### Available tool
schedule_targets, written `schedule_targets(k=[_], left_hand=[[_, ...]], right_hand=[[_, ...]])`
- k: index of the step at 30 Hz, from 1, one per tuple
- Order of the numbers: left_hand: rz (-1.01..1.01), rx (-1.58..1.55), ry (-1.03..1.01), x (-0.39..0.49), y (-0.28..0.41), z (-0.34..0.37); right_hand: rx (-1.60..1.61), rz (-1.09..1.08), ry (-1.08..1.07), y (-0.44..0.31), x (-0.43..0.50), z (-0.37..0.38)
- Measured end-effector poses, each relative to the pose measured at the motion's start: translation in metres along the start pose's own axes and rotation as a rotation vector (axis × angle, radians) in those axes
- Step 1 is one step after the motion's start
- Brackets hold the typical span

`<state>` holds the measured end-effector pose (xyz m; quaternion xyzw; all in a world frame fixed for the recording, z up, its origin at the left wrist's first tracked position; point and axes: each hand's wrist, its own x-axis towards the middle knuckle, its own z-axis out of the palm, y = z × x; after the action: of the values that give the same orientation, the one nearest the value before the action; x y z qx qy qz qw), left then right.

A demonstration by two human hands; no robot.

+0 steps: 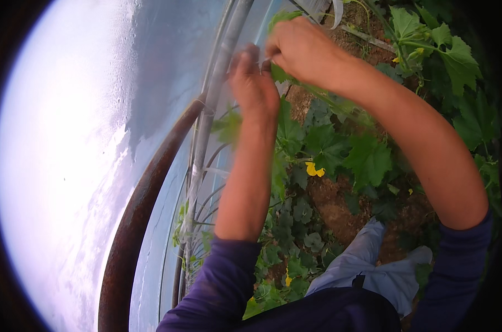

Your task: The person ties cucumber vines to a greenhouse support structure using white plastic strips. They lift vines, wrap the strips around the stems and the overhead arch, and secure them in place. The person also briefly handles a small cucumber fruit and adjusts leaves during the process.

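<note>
Both of my hands are raised beside a grey metal pipe point(217, 79) along the greenhouse wall. My left hand point(256, 85) has its palm turned up and its fingers half curled, close to the pipe; motion blurs the fingertips. Just to its right, my right hand point(298, 47) is bent at the wrist with its fingers curled in. The fingertips of the two hands nearly meet. Whatever may lie between them is too small and blurred to make out. A green leaf point(285, 16) shows behind the right hand, and a blurred vine stem point(325, 97) runs below its wrist.
A rusty curved pipe point(151, 191) rises at left before the wet plastic film point(81, 124). Leafy vines with a yellow flower point(315, 169) cover brown soil point(334, 203). More large leaves point(458, 62) stand at right. Clear plastic strip point(191, 207) wraps the grey pipe lower down.
</note>
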<state>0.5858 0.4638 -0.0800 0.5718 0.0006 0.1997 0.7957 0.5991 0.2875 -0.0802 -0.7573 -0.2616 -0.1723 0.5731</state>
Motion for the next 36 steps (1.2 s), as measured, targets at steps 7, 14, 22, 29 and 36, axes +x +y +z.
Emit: schedule_targets(k=[7,14,22,29,36], left_hand=[[-0.076,0.046,0.08,-0.014,0.001,-0.005],[-0.14,0.095,0.146,-0.006,0.009,0.0],[-0.162,0.011,0.182,-0.001,0.005,0.015],[-0.138,-0.155,0.094,0.017,-0.008,0.003],[0.281,0.898,-0.185,0.003,-0.021,-0.029]], right_hand=[[0.192,0.249,0.092,0.004,0.039,0.041],[0.231,0.156,0.715,0.017,0.071,0.096],[-0.272,0.087,-0.003,0.103,0.079,0.057],[-0.221,-0.611,0.51,0.056,0.025,0.032],[-0.08,-0.641,0.306,0.009,-0.004,0.055]])
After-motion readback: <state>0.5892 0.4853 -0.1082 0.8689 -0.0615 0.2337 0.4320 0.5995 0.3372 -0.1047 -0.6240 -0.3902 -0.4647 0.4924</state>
